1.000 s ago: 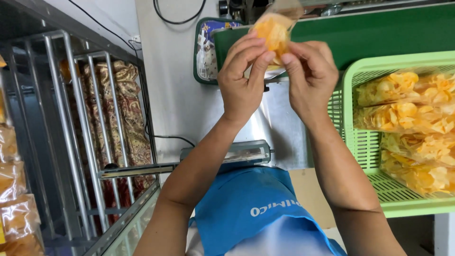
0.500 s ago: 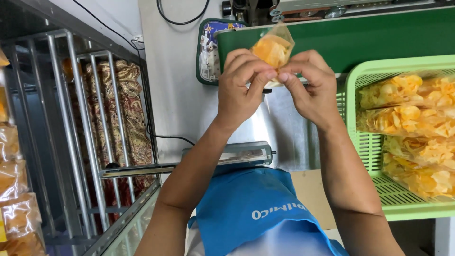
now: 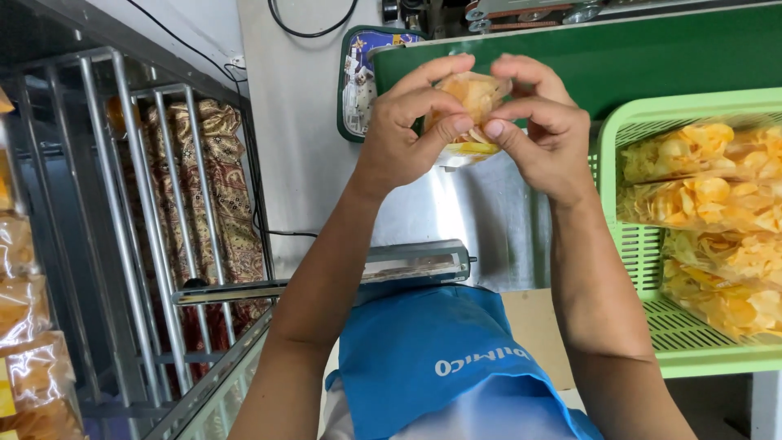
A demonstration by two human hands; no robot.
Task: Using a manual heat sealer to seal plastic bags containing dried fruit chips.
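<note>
**Both hands pinch a small bag of chips at its mouth**

The left hand (image 3: 399, 134) and the right hand (image 3: 542, 134) meet in front of the chest, and between them sits a small clear bag of yellow chips (image 3: 471, 102). Each hand has its thumb and forefinger pressed together on the film near the bag's upper part, the other fingers curled loosely over it; neither hand is spread. The bag is held in the air, clear of every surface, above the steel worktop (image 3: 481, 220) and just in front of the green belt (image 3: 619, 57) of a machine that runs across the top of the view.

By the look of the grip, the step in hand is gathering and flattening the bag's open end. The next move would call for keeping the film taut and even between the two pinches, with no chips caught in the fold.

Below the forearms lies a hand-lever heat sealer (image 3: 415, 265) on the worktop. To the right stands a light green plastic basket (image 3: 652, 244) stacked with filled chip bags (image 3: 700, 187). To the left a metal rack (image 3: 138, 204) stands before a patterned cloth (image 3: 220, 195).
</note>
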